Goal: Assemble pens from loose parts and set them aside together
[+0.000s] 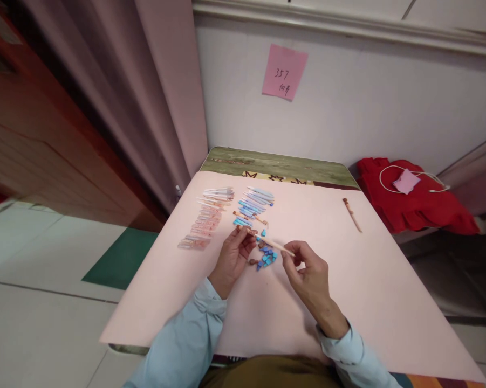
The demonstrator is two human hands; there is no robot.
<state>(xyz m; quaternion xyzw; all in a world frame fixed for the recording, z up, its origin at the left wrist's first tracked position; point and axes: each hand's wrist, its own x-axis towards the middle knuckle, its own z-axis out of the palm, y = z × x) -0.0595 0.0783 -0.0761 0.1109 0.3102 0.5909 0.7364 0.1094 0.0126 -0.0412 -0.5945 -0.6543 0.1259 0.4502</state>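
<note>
At lower centre, a slender pale pen is pinched by left hand and right hand near blocky blue pieces.

Pale wall with pink note, mauve curtain, reddish-brown wooden panel, light tiled floor

We see a matt, smooth sheet, paper by its look, over the table, whose far strip shows wood grain. The pen in use looks like smooth plastic, as do the small blue bits near it; the clear barrels on the left look like glossy plastic. Far left, we find soft curtain cloth beside a wood-grained panel. The far wall is smooth, its note matt paper; on the right lies rumpled red cloth.
</note>
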